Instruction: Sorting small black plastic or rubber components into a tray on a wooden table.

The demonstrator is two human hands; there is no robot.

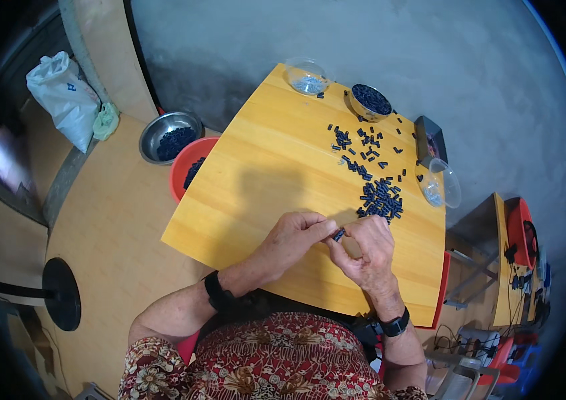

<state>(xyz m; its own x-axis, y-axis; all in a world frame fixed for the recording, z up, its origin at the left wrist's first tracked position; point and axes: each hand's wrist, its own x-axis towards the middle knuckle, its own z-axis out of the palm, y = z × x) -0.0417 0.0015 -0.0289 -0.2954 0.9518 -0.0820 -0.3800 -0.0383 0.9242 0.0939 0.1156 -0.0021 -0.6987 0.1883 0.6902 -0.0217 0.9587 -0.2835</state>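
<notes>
A small black cylindrical piece (339, 235) sits between my two hands, just above the table's near part. My right hand (368, 252) pinches it between thumb and forefinger. Thumb and forefinger of my left hand (296, 237) are pressed together right beside the piece; anything in that pinch is too small or hidden to make out. Just beyond my right hand lies a dense pile of similar black pieces (381, 199). More loose black pieces (368, 141) are scattered farther up the yellow wooden table (230, 180).
At the far edge stand a clear plastic bowl (307, 79) with small pale parts, a bowl heaped with black pieces (371, 103) and a dark tray (432, 141). Another clear tub (444, 185) is at the right edge. A red basin (180, 172) and a metal basin (153, 141) are left.
</notes>
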